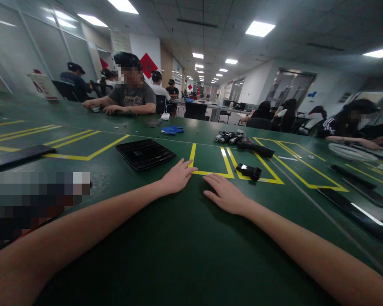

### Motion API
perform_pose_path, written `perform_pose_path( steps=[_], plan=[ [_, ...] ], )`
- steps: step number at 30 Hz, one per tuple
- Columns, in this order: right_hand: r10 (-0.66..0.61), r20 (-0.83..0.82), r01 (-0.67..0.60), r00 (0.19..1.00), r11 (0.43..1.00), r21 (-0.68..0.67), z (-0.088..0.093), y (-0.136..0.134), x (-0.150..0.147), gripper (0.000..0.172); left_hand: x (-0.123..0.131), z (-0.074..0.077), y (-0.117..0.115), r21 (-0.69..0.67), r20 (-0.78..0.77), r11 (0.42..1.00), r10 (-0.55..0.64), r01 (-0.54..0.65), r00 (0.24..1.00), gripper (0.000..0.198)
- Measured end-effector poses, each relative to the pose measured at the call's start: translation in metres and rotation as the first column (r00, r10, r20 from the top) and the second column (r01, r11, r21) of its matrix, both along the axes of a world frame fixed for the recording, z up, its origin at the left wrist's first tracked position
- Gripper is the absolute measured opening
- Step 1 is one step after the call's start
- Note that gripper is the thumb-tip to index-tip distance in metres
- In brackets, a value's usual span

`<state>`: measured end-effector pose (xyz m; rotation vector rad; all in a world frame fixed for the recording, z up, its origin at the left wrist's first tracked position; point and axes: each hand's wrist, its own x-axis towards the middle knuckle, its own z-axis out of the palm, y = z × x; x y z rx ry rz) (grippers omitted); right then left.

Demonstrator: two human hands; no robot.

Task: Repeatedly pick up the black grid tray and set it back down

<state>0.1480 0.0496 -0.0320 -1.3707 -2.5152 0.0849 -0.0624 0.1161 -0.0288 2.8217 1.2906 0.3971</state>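
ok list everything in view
Tabletop: 1, green, foreground
Tape outlines: several, yellow, tabletop
Ribbed panel: 1, black, left
Glove: at least 1, blue, middle
Gadget cluster: several, dark, right of glove
Tube: 1, black, by cluster
Boxy device: 1, black, right
Long slabs: at least 4, black, both sides
Round item: 1, white, right
People: several, mixed clothing, background
Chairs: several, black, background
Wall diamonds: several, red, background
Ceiling lights: many, white, overhead
Left grip: 1, bare, by tape
Right grip: 1, bare, by tape

Blue gloves [172, 130] lie on the green table [178, 255] near a seated person [134, 97].
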Motion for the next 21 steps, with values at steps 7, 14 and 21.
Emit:
perform_pose_path(
  steps=[7, 14, 21],
  plan=[
    [-0.455, -0.013, 0.433, 0.89, 0.837, 0.335, 0.011, 0.038, 0.082, 0.056, 0.01, 0.01, -0.071, -0.152, 0.039, 0.925, -0.347, 0.348, 0.937, 0.046],
    [-0.566, 0.116, 0.56, 0.816, 0.824, 0.083, -0.011, 0.049, 0.12, 0.053, 0.016, 0.015, -0.086, -0.187, 0.041, 0.91, -0.37, 0.371, 0.928, 0.042],
    [-0.548, 0.064, 0.54, 0.834, 0.834, 0.114, -0.015, 0.051, 0.119, 0.05, 0.009, 0.02, -0.035, 0.129, -0.043, 0.989, -0.066, 0.071, 0.997, 0.033]
  ],
)
